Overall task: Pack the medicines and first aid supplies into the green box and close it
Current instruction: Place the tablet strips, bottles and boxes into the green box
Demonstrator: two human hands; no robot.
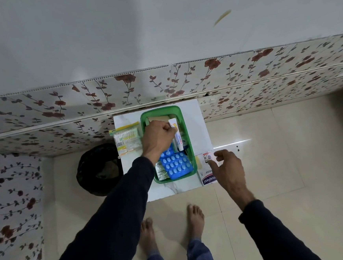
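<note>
A green box (190,146) stands open on a small white table (196,123). Inside lie blue blister packs (176,165), a silver strip (160,172) and a white ointment tube (177,137). My left hand (159,138) is over the box, its fingers closed on the top end of the tube. My right hand (228,166) hovers with fingers apart just over a plaster packet (208,177) at the table's right front corner. A clear bag of cotton swabs (126,138) lies left of the box. No lid is visible.
A black bin (98,169) stands on the floor left of the table. A floral-tiled wall (62,109) runs behind the table. My bare feet (172,228) are on the cream floor tiles in front.
</note>
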